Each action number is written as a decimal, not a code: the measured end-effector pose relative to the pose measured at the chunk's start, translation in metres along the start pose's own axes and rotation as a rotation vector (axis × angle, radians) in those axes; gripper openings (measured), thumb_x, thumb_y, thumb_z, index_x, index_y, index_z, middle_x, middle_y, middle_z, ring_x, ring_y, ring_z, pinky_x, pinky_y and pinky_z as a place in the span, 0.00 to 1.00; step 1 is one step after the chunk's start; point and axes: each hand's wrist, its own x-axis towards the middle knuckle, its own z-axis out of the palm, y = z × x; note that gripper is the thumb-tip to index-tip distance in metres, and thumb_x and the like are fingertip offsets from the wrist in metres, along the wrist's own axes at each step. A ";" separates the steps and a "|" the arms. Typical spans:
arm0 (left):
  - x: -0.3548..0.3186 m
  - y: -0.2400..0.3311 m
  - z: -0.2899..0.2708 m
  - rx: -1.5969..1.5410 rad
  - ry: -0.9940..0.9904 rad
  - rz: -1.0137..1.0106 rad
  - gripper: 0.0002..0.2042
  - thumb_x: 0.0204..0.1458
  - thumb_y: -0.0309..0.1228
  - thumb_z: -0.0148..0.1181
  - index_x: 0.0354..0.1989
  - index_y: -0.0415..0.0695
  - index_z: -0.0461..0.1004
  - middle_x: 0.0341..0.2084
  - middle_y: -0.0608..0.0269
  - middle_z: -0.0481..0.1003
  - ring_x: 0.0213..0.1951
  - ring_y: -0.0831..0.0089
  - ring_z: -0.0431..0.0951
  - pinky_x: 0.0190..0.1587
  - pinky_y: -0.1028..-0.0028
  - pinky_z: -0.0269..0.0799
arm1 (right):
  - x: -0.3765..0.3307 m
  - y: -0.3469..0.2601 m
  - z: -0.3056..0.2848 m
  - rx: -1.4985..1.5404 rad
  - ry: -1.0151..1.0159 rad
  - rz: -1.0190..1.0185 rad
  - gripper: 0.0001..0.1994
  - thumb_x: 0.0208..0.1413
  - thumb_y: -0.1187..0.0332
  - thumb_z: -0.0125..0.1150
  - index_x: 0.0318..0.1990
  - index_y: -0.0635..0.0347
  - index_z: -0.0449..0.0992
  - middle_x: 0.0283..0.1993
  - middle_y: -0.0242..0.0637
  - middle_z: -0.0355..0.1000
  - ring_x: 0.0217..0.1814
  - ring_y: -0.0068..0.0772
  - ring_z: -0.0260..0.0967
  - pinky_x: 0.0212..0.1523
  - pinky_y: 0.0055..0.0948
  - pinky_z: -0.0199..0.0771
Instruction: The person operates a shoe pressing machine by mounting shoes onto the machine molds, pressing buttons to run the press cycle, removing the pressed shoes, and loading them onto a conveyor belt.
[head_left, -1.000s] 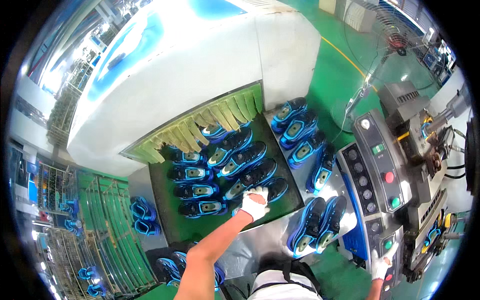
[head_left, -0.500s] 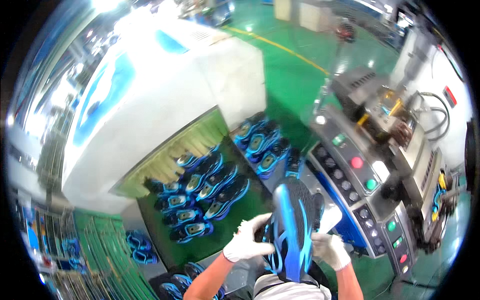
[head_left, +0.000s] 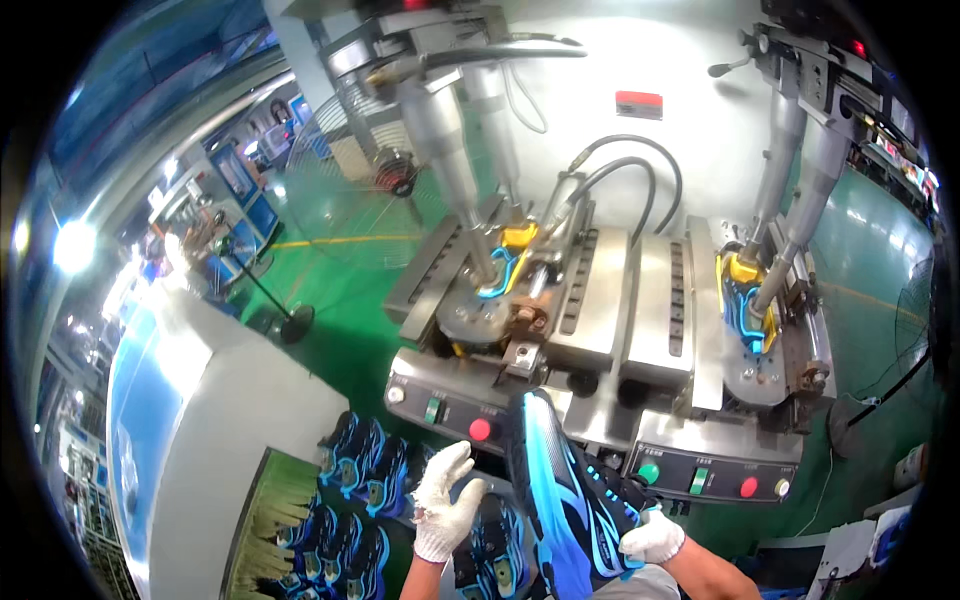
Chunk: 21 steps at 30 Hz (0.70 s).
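Note:
A black and blue sports shoe point(head_left: 563, 490) is tilted toe-up in front of me, its side facing the view. My right hand point(head_left: 653, 537), in a white glove, grips it by the ankle end. To the left of the shoe, my gloved left hand point(head_left: 447, 503) is raised with its fingers apart and nothing in it. Beyond the shoe stands a two-station press machine. Blue and yellow parts sit under the metal posts at its left station point(head_left: 500, 275) and right station point(head_left: 745, 315).
Control panels with buttons, left point(head_left: 450, 412) and right point(head_left: 715, 470), run along the machine's front. Several similar shoes point(head_left: 355, 465) stand at lower left, by a white machine housing point(head_left: 235, 410) with a fringed opening. A floor fan point(head_left: 390, 172) is behind.
The view has swung right, from the rows of shoes to the press machine. My left hand has come off the shoe, which my right hand still holds, now turned side-on.

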 end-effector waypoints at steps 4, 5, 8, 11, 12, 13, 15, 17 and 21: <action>0.061 0.007 0.036 0.226 -0.003 0.030 0.27 0.53 0.18 0.67 0.62 0.36 0.70 0.57 0.51 0.73 0.55 0.62 0.79 0.60 0.66 0.77 | -0.017 -0.045 -0.015 0.167 0.055 -0.147 0.43 0.45 0.83 0.69 0.73 0.62 0.61 0.56 0.38 0.77 0.46 0.26 0.77 0.42 0.25 0.79; 0.076 0.008 0.044 0.236 0.026 -0.003 0.26 0.53 0.19 0.67 0.62 0.35 0.70 0.56 0.51 0.74 0.54 0.61 0.80 0.59 0.65 0.77 | -0.016 -0.047 -0.020 0.215 0.079 -0.195 0.44 0.45 0.83 0.68 0.73 0.63 0.59 0.58 0.42 0.75 0.47 0.30 0.78 0.41 0.28 0.80; 0.107 0.008 0.052 0.224 0.033 0.029 0.25 0.55 0.20 0.66 0.63 0.35 0.69 0.57 0.49 0.73 0.56 0.58 0.78 0.60 0.64 0.76 | -0.017 -0.045 -0.029 0.337 0.158 -0.377 0.46 0.43 0.84 0.63 0.75 0.64 0.54 0.62 0.54 0.72 0.51 0.42 0.79 0.41 0.34 0.85; 0.119 0.003 0.055 0.221 0.027 -0.032 0.25 0.56 0.21 0.65 0.63 0.35 0.69 0.58 0.48 0.73 0.56 0.58 0.78 0.60 0.64 0.76 | -0.023 -0.051 -0.016 0.502 0.248 -0.405 0.43 0.44 0.87 0.60 0.73 0.70 0.55 0.59 0.58 0.73 0.43 0.45 0.81 0.31 0.34 0.86; 0.117 0.000 0.052 0.237 0.025 -0.023 0.24 0.57 0.22 0.65 0.63 0.35 0.69 0.57 0.48 0.73 0.57 0.58 0.78 0.60 0.64 0.76 | -0.028 -0.042 -0.028 0.555 0.158 -0.380 0.41 0.45 0.87 0.59 0.71 0.72 0.56 0.58 0.58 0.74 0.43 0.47 0.81 0.33 0.37 0.87; 0.113 -0.003 0.049 0.237 0.032 -0.029 0.24 0.57 0.22 0.65 0.63 0.35 0.69 0.57 0.48 0.73 0.57 0.58 0.78 0.60 0.64 0.76 | -0.031 -0.025 -0.048 0.608 0.067 -0.353 0.39 0.45 0.87 0.58 0.70 0.73 0.56 0.57 0.58 0.75 0.43 0.48 0.82 0.34 0.39 0.87; 0.109 -0.010 0.045 0.270 0.012 -0.021 0.23 0.57 0.22 0.65 0.62 0.34 0.70 0.57 0.48 0.72 0.57 0.58 0.78 0.59 0.64 0.77 | -0.026 -0.004 -0.059 0.689 0.063 -0.375 0.37 0.46 0.86 0.57 0.69 0.75 0.58 0.57 0.57 0.75 0.48 0.52 0.80 0.44 0.43 0.87; 0.097 -0.018 0.037 0.252 0.029 -0.036 0.23 0.57 0.22 0.64 0.61 0.33 0.70 0.58 0.48 0.72 0.58 0.58 0.77 0.60 0.64 0.77 | -0.028 -0.002 -0.058 0.680 0.029 -0.374 0.37 0.47 0.84 0.59 0.69 0.75 0.59 0.58 0.57 0.75 0.52 0.53 0.79 0.50 0.45 0.85; 0.070 -0.041 0.009 0.202 0.099 -0.044 0.22 0.59 0.21 0.62 0.62 0.33 0.68 0.61 0.48 0.70 0.60 0.59 0.76 0.62 0.65 0.75 | -0.013 -0.030 -0.019 0.612 0.168 -0.428 0.33 0.49 0.79 0.62 0.66 0.75 0.62 0.57 0.57 0.75 0.51 0.51 0.80 0.50 0.46 0.85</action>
